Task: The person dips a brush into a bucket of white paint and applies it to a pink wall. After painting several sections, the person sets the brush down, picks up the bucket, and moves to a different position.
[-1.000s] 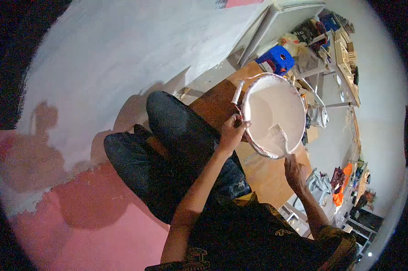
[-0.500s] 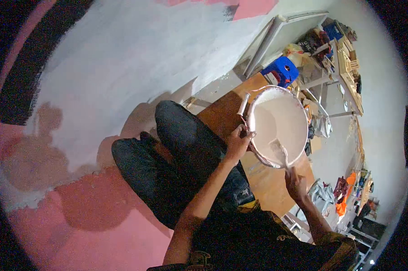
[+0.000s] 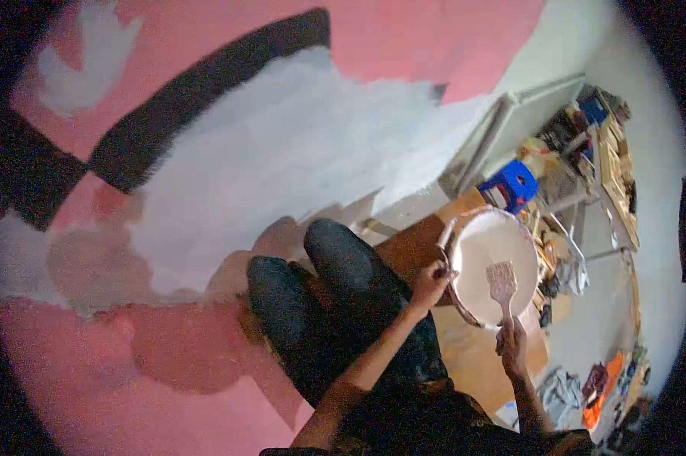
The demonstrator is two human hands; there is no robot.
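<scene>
The bucket (image 3: 495,266) of white paint is being steadied at its near rim by the left hand (image 3: 430,283), the fingers closed over the edge beside the handle fitting, so that the pail is being kept from tipping on the brown board (image 3: 407,247) it is resting on

The brush (image 3: 502,283) is being held above the open mouth of the bucket by the right hand (image 3: 512,343), which is being wrapped tightly round the lower end of the handle; the bristles are being pointed up and away from the body, loaded pale with paint, and are being kept over the paint surface, probably so that any drips are being caught inside the pail and not on the floor

The bucket is being kept just in front of the knees (image 3: 335,251), within easy reach of both arms, while the person is being supported in a crouch close to the wall (image 3: 282,159)

On that wall a large whitish patch is being shown spreading over pink, with a dark band (image 3: 206,83) running above it and pink remaining lower left; the edges are looking uneven

Off to the right a blue stool (image 3: 516,184), a leaning white panel (image 3: 495,129) and shelves of clutter (image 3: 609,152) are being seen, too small for detail
</scene>
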